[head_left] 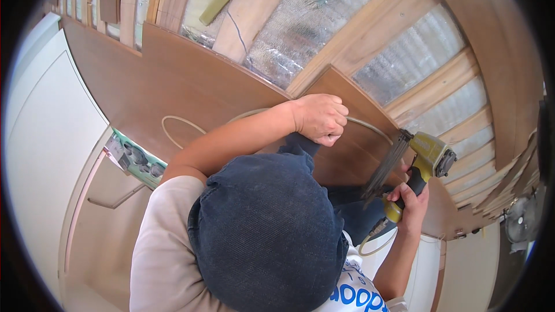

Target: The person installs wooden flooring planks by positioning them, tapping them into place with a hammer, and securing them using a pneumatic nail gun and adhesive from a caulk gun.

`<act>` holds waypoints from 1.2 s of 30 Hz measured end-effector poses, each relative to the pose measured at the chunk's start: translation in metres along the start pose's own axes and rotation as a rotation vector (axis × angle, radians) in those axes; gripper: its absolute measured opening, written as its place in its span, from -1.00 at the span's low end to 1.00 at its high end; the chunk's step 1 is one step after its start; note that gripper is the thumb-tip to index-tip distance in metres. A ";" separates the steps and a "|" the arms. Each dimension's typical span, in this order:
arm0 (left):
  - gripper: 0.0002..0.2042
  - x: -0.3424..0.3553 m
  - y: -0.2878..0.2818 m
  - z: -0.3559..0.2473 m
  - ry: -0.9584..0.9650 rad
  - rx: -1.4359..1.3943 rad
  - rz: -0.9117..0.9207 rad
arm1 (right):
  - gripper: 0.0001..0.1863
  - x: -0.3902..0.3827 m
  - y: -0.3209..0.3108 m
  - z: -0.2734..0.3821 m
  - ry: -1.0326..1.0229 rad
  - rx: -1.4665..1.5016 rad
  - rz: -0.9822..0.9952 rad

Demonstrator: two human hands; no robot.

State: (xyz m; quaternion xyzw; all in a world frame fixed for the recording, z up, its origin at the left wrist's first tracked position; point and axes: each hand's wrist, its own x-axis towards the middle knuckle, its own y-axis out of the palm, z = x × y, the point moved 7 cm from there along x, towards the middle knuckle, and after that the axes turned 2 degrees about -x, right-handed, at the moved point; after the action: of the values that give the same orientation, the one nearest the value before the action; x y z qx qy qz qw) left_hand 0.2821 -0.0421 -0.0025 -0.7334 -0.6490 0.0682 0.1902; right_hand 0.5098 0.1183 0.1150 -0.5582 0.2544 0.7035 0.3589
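Observation:
My right hand [411, 199] is wrapped round the black grip of a yellow-green pneumatic nail gun [428, 149]. Its long dark magazine slants down toward my body. A pale air hose [378, 241] joins the bottom of its handle. Away to the left, my left hand [324, 119] is closed in a fist, with nothing showing in it. The fist rests near dark blue cloth, above a brown wood panel [363, 112]. A dark blue cap [269, 237] hides much of what lies below my arms.
Pale wooden battens [370, 32] run over silvery foil sheeting [324, 11]. A wide brown panel [196, 75] spans the left, and a long brown board [497, 40] lies at the far right. White panelling [46, 138] borders the left; a fan [520, 219] stands at the right edge.

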 end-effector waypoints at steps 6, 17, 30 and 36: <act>-0.82 0.008 0.000 -0.008 0.062 0.039 -0.002 | -0.19 -0.060 -0.055 -0.011 -0.266 0.220 -0.178; -0.83 0.028 0.001 -0.029 -0.272 0.080 0.007 | -0.35 -0.125 -0.169 -0.201 -0.489 1.115 -0.102; -0.83 0.033 0.089 -0.108 -0.784 -0.097 0.426 | -0.71 -0.103 -0.206 -0.319 -0.764 1.416 0.281; -0.62 0.080 0.127 -0.202 -0.835 -0.155 0.667 | -0.49 -0.096 -0.211 -0.314 -0.757 1.475 0.411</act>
State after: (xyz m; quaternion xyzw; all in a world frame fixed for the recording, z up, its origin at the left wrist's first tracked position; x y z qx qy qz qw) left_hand 0.4815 -0.0135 0.1476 -0.8222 -0.4043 0.3625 -0.1705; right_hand 0.8766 -0.0118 0.1391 0.1483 0.6064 0.5481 0.5567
